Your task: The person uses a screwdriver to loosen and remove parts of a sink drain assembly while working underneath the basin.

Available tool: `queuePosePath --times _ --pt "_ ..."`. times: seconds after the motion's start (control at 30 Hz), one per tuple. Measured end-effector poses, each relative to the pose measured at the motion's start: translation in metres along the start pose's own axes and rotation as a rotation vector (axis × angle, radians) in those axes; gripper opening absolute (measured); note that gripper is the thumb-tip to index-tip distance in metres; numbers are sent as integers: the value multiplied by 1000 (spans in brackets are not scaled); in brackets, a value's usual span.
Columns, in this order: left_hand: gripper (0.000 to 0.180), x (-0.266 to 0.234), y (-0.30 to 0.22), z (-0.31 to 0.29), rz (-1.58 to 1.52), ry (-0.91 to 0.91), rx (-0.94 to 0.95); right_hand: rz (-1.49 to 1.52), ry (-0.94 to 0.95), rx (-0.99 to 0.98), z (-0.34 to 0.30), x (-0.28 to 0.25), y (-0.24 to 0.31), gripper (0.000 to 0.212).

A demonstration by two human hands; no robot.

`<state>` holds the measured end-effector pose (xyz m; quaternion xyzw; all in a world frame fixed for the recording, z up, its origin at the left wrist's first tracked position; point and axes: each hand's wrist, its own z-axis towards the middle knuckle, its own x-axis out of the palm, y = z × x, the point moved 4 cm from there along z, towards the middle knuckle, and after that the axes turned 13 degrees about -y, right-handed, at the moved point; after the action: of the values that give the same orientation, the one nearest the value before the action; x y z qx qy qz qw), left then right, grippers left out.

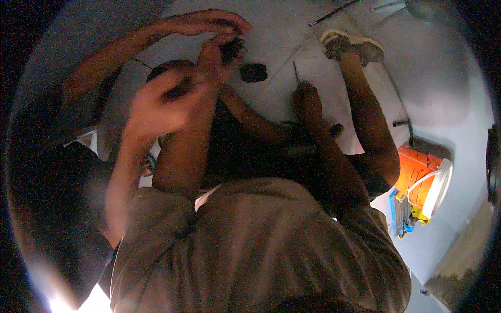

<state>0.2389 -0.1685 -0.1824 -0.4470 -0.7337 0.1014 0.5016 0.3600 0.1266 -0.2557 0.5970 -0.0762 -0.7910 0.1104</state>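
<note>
My left hand (156,104), blurred, hangs half-curled over the pale floor (292,31); I cannot tell whether it holds anything. My right hand (307,101) presses a thin dark tool (295,72) upright against the floor, fingers closed round it. Another person's hands (219,31) crowd close; the tool could slip toward them.

I am looking at a dim, warm-tinted view, with the pale floor (443,104) catching the most light and a glare spot burning at the lower left edge. A raised hand (156,107) is smearing with motion blur. The fisheye rim is darkening and bending everything.
</note>
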Motion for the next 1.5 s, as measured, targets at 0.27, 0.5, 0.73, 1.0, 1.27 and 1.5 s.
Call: queuePosePath --times 0.27,0.5,0.73,1.0,1.27,1.5 --pt "19 62 21 -80 1803 110 1416 51 55 148 -5 -29 6 46" --pt "17 71 22 -72 2464 -386 1294 67 -80 74 -9 -28 -2 45" --pt "36 78 -25 -108 2104 -135 1501 -46 26 31 -1 -25 -5 39" --pt "43 62 -13 -120 2376 126 1476 207 -90 180 -4 -29 -13 37" --pt "48 74 -24 -138 2463 245 1295 780 122 373 40 -193 103 33" --pt "46 47 2 -102 3090 135 1749 662 -34 -209 74 -236 141 28"
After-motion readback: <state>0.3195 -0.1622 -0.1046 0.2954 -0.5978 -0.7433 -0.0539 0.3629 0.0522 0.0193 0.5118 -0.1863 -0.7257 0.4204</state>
